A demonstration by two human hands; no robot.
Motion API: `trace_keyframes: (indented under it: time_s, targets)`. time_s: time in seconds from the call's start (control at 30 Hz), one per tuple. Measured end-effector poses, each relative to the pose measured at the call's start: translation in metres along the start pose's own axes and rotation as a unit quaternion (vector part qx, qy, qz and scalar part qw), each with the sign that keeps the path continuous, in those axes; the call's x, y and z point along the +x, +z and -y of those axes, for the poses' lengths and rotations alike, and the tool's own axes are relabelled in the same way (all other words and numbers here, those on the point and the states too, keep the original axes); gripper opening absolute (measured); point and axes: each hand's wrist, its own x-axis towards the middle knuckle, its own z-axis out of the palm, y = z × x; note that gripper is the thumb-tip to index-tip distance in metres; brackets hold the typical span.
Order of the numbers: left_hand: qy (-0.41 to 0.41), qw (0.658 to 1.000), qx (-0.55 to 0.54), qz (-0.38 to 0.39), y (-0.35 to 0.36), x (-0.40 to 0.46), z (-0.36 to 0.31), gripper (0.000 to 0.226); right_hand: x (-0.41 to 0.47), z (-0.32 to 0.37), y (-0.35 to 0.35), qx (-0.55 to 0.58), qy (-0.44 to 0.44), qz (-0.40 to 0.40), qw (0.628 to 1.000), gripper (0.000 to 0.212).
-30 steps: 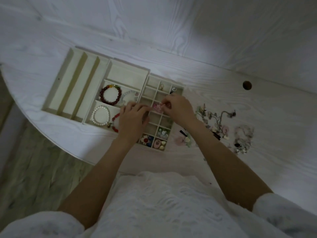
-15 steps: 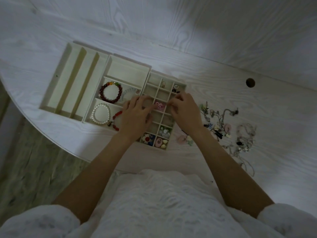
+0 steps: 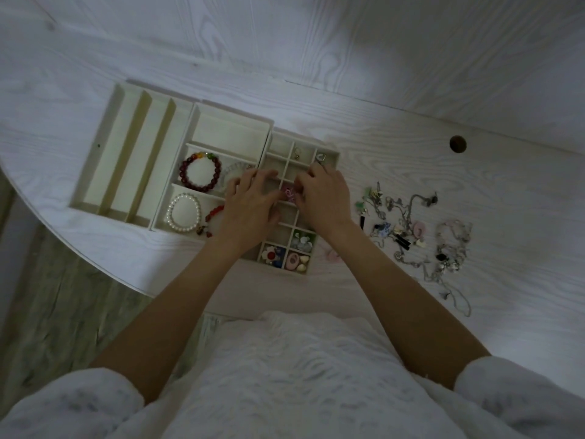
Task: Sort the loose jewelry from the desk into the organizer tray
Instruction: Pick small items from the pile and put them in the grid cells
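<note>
I had both hands over the small-celled grid of the organizer tray (image 3: 330, 153). My left hand (image 3: 253, 207) lay across the middle cells with fingers loosely spread, their tips close to a small pink piece (image 3: 288, 194) sitting in a central cell — I could not tell whether it held anything. My right hand (image 3: 326, 198) had its fingers curled at that same piece; whether they pinched it I could not tell. On the white desk (image 3: 411, 147) to the right the loose jewelry (image 3: 411, 229) lay in a tangle — chains and charms, well apart from the tray. A dark red bead bracelet (image 3: 200, 173) and a pearl bracelet (image 3: 183, 212) lay in the larger compartments.
</note>
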Motion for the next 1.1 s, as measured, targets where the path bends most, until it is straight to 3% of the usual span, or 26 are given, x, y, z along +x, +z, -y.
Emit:
trace_keyframes:
  time_s: [0.3,0.57,0.7,0.87,1.1]
  targets:
    - [0.004,1.0,0.013,-0.003,0.003,-0.001,0.001,0.023,0.002,0.001,-0.001,-0.056,-0.018,0.049,0.997,0.008]
    - [-0.003,1.0,0.004,-0.017,0.006,0.0,-0.001,0.026,0.001,-0.012,-0.008,0.001,-0.022,-0.027,0.999,0.007]
    - [0.006,0.999,0.002,-0.04,0.007,-0.001,0.001,0.038,0.002,-0.007,-0.007,0.002,-0.029,-0.054,0.998,0.005]
    - [0.007,1.0,0.012,-0.018,0.004,0.001,-0.001,0.038,0.006,-0.001,-0.007,-0.055,-0.019,0.031,0.998,0.014]
    - [0.031,0.999,0.031,-0.03,0.004,0.0,-0.003,0.031,0.011,0.005,-0.005,-0.084,-0.036,0.059,0.994,0.017]
